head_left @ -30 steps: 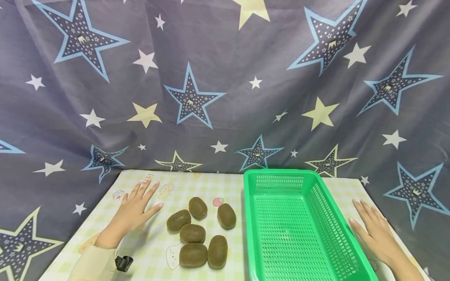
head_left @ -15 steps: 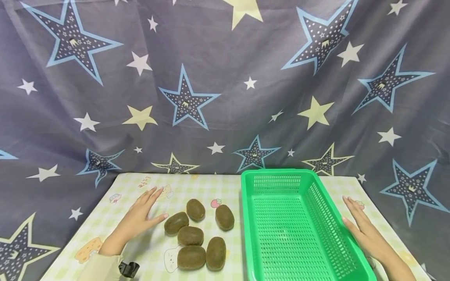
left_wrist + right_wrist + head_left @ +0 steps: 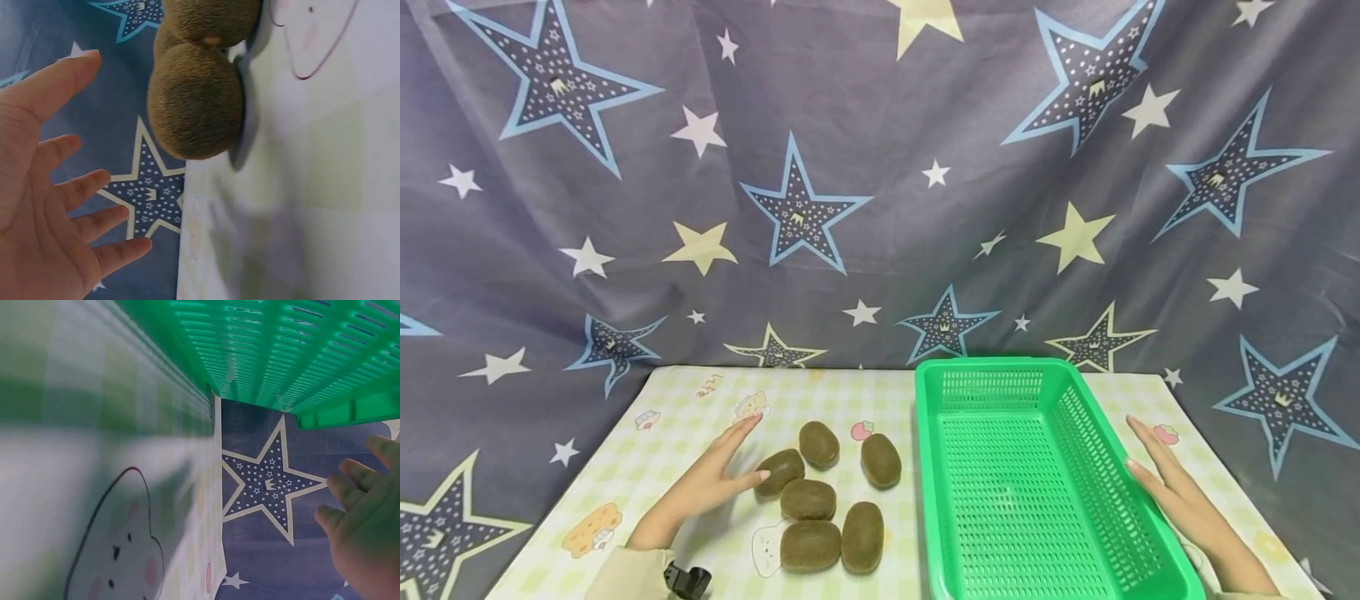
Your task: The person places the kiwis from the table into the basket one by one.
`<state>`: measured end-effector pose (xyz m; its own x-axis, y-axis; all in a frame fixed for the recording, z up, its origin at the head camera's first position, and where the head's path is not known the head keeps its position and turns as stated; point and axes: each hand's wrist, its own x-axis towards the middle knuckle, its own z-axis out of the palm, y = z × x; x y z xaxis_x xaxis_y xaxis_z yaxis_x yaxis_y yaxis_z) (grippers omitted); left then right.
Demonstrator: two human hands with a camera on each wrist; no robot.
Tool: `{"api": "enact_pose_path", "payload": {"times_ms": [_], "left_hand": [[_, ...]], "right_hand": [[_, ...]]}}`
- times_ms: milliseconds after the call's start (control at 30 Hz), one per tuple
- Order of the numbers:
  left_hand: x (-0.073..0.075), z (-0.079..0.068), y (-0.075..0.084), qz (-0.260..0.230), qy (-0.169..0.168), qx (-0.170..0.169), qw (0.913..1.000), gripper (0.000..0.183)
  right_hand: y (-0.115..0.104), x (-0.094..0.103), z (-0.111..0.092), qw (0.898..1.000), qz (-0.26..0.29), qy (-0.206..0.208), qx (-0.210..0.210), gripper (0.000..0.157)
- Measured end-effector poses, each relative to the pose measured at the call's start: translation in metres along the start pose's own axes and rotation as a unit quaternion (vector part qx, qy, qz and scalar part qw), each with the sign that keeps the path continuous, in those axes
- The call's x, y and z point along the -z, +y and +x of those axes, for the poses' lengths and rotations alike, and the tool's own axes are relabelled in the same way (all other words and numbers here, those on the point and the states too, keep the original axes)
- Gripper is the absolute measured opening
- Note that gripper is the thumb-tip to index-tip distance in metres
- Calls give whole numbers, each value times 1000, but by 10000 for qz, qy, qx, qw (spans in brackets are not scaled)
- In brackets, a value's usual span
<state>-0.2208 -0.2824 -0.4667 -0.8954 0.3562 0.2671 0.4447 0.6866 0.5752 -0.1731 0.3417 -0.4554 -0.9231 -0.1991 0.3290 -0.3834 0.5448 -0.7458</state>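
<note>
Several brown kiwifruit [image 3: 810, 546] lie in a loose group left of the middle of the table. My left hand [image 3: 703, 482] is held beside them, palm turned toward the fruit and fingers extended, holding nothing. Its thumb tip overlaps the leftmost kiwifruit [image 3: 782, 472] in the head view, while the left wrist view shows the thumb apart from the nearest kiwifruit [image 3: 197, 103]. My right hand [image 3: 1180, 500] stands at the outer right side of a green plastic basket [image 3: 927, 492], fingers straight, thumb near the rim, and grips nothing.
A pale checked tablecloth [image 3: 685, 408] with cartoon prints covers the table. Behind it hangs a dark grey curtain [image 3: 850, 108] with stars. The basket has slotted walls and nothing in it, and stands right of the kiwifruit. A small black device [image 3: 687, 579] sits at my left wrist.
My left hand has moved right toward the kiwifruit and turned its palm inward. My right hand has come left to the basket's side, turning on edge. Fruit and basket stay in place.
</note>
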Motion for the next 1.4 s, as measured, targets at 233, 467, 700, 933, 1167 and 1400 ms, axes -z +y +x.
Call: {"api": "enact_pose_path", "payload": {"times_ms": [233,467,700,933,1167,1400], "left_hand": [[-7,0,-4,-481,-170,35,9987,76],[-14,-3,-4,-993,-430,281,9937,75],[-21,-2,-8,-1198,-586,481,9899,70],[-27,-1,-15,-1456,-764,692,9840,65],[-30,1,-17,-1454,-804,693,9837,59],[-32,3,-19,-1553,-818,777,9814,58]], "right_hand": [[2,-1,1,10000,82,-2,-57,55],[5,-2,1,9998,91,-75,-128,56],[4,0,2,9995,215,-186,112,55],[6,-3,6,9990,333,-153,250,56],[5,-7,8,9987,392,-200,246,61],[5,-6,7,9985,440,-255,190,61]]}}
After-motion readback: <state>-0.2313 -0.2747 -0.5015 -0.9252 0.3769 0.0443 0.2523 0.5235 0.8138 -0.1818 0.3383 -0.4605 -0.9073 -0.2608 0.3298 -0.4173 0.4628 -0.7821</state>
